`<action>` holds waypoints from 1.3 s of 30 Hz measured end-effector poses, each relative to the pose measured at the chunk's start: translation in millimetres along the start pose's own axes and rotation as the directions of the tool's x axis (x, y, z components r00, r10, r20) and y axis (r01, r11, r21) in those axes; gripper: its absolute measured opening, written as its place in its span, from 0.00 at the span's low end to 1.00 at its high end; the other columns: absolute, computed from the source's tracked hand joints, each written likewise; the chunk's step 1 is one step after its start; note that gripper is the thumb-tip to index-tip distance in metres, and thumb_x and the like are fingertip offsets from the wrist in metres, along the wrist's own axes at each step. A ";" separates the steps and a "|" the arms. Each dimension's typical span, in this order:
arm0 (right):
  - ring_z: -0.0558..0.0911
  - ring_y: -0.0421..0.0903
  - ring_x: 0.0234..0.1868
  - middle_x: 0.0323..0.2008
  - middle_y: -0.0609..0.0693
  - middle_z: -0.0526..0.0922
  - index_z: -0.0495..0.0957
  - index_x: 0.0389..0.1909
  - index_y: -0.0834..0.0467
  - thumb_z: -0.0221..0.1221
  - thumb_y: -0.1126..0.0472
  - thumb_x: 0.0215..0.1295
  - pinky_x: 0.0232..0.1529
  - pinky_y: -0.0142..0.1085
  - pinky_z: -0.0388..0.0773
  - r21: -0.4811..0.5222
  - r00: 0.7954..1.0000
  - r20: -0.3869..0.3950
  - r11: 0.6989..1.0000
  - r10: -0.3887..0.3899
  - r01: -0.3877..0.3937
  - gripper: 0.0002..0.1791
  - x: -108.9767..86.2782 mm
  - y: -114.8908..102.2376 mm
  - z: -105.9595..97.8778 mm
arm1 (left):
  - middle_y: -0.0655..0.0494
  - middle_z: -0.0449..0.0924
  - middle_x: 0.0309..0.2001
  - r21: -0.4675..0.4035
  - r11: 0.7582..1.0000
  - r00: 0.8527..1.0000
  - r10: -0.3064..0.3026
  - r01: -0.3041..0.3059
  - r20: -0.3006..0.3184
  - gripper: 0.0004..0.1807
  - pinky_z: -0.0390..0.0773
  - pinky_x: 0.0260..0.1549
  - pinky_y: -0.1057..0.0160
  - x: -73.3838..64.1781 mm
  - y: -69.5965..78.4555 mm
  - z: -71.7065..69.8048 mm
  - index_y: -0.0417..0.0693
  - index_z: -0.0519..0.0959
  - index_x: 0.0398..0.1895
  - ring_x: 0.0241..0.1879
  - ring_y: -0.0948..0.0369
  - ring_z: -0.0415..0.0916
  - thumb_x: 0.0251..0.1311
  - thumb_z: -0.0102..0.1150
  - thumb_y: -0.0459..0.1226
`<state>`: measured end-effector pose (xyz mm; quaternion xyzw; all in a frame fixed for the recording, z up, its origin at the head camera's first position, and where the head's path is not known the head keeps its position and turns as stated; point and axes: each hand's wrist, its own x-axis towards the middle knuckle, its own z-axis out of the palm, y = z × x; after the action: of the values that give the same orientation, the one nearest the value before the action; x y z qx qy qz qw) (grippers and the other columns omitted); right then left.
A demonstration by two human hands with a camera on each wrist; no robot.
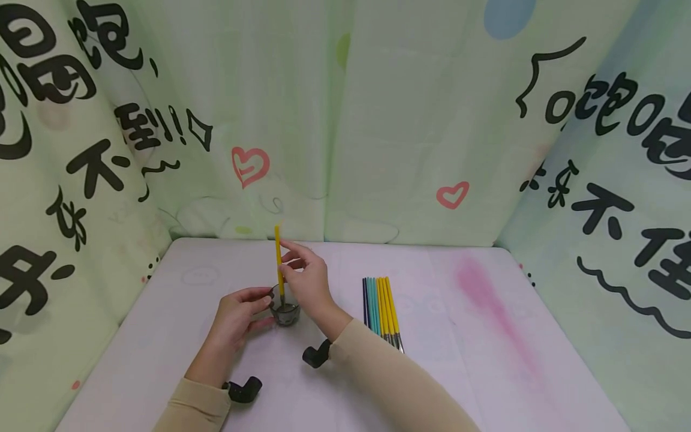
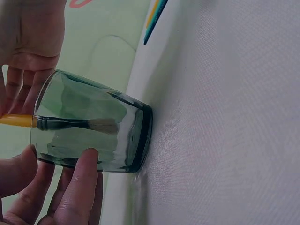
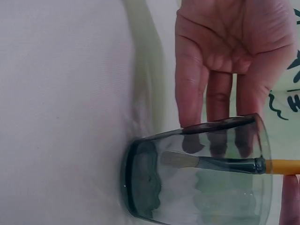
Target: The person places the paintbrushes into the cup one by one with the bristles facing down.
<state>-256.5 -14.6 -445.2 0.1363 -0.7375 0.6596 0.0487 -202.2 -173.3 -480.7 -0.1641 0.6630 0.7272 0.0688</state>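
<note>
A tinted see-through glass [image 1: 285, 312] stands upright on the table. My left hand [image 1: 238, 317] holds it from the left side, thumb and fingers against its wall, as the left wrist view shows up close. Above the glass, my right hand [image 1: 308, 277] pinches the yellow handle of a paintbrush [image 1: 279, 255]. The brush stands nearly upright, with its dark ferrule and pale bristles [image 2: 104, 125] inside the glass [image 2: 84, 145]. In the right wrist view the bristles [image 3: 178, 159] hang a little above the thick glass base, and left fingers show through the wall.
To the right, several paintbrushes [image 1: 382, 306] with dark, teal and yellow handles lie side by side on the pale table [image 1: 432, 372]. A pink stain [image 1: 496, 312] marks the cloth farther right. Printed curtains [image 1: 388, 150] enclose the table at the back and sides.
</note>
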 end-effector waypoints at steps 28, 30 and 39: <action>0.91 0.53 0.51 0.52 0.53 0.91 0.86 0.64 0.48 0.65 0.71 0.72 0.49 0.44 0.94 -0.005 0.997 0.019 0.997 0.074 -0.074 0.24 -6.9 11.1 -0.8 | 0.45 0.82 0.60 0.003 1.000 1.000 0.014 -0.014 -0.001 0.24 0.92 0.51 0.48 -0.1 -1.5 2.2 0.34 0.78 0.69 0.50 0.61 0.81 0.73 0.66 0.31; 0.91 0.57 0.52 0.53 0.57 0.91 0.85 0.64 0.50 0.65 0.72 0.72 0.49 0.46 0.94 0.028 0.996 0.017 0.996 0.082 -0.082 0.24 -7.6 10.7 -6.6 | 0.46 0.82 0.59 -0.002 1.000 1.000 0.016 -0.016 0.001 0.24 0.93 0.50 0.49 -0.2 -1.3 2.6 0.34 0.78 0.69 0.49 0.61 0.81 0.73 0.66 0.31; 0.92 0.55 0.52 0.55 0.60 0.89 0.84 0.66 0.51 0.64 0.73 0.72 0.44 0.41 0.94 0.083 0.994 0.015 0.991 0.105 -0.106 0.25 -11.8 12.0 -30.8 | 0.47 0.83 0.56 -0.001 1.000 1.000 0.010 -0.010 -0.003 0.23 0.93 0.48 0.50 -0.3 -0.4 2.2 0.34 0.79 0.68 0.49 0.60 0.82 0.72 0.67 0.31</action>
<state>-251.7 18.5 -455.9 0.1024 -0.7156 0.6910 0.0039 -202.0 -171.0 -480.8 -0.1621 0.6634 0.7277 0.0640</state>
